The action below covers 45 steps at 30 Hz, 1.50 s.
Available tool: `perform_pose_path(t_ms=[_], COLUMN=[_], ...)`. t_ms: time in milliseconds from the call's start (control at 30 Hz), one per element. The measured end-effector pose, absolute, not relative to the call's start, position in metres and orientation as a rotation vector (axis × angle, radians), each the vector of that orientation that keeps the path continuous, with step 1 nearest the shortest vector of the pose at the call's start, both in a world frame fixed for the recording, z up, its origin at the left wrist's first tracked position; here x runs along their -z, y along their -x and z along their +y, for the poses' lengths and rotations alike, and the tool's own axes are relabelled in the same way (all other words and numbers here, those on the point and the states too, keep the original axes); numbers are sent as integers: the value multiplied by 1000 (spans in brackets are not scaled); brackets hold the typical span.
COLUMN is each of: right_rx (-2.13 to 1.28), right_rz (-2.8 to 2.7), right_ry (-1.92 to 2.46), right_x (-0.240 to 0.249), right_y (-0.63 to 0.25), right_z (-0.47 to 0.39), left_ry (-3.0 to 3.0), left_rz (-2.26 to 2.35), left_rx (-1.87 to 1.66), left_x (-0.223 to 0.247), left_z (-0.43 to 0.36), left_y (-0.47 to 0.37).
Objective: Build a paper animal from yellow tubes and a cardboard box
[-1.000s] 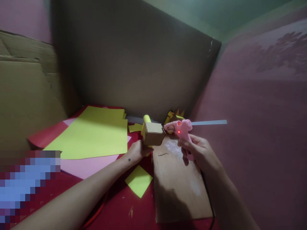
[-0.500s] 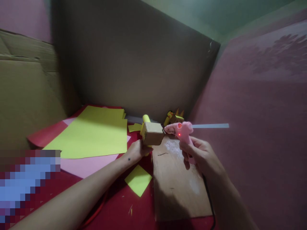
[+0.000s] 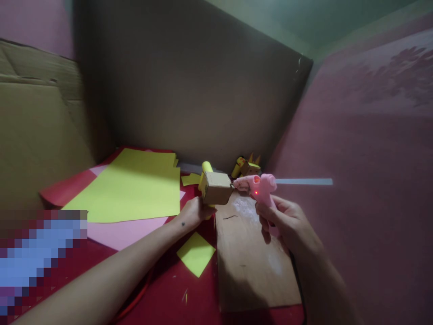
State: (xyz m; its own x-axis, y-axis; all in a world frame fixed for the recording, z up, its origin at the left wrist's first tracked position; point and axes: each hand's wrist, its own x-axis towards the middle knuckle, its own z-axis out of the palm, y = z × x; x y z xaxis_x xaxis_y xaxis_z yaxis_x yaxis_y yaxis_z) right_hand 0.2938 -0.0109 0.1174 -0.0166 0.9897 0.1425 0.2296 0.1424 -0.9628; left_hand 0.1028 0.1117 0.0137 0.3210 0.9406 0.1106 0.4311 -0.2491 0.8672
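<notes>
Near the middle, my left hand (image 3: 196, 212) is closed on a small cardboard box model (image 3: 217, 188) with yellow tube parts; its fingers are partly hidden behind the model. My right hand (image 3: 282, 221) grips the handle of a pink glue gun (image 3: 260, 187) with a small red light. A pale glue stick (image 3: 304, 181) sticks out of its back to the right. The gun's nozzle is at the right side of the cardboard box; whether it touches cannot be made out.
Yellow sheets (image 3: 135, 185) lie over pink paper (image 3: 125, 234) on the red surface (image 3: 169, 293). A yellow square (image 3: 196, 254) lies beside a brown board (image 3: 253, 253). Another yellow figure (image 3: 249, 168) stands behind. A black cord runs along the board's right edge.
My right hand and the glue gun have shifted slightly right and down. The left hand and box have barely moved in view.
</notes>
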Motion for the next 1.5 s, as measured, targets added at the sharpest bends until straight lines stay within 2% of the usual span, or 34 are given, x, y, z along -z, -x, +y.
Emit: perform_pose_path(t_ms=[1500], right_rx=[-990], right_rz=[-1422], right_ry=[1234], right_x=[-114], right_y=[-296], right_z=[-15], left_ry=[-1814], left_rz=[1199], left_rx=[-858], left_x=[-7], left_z=[117], left_y=[-103])
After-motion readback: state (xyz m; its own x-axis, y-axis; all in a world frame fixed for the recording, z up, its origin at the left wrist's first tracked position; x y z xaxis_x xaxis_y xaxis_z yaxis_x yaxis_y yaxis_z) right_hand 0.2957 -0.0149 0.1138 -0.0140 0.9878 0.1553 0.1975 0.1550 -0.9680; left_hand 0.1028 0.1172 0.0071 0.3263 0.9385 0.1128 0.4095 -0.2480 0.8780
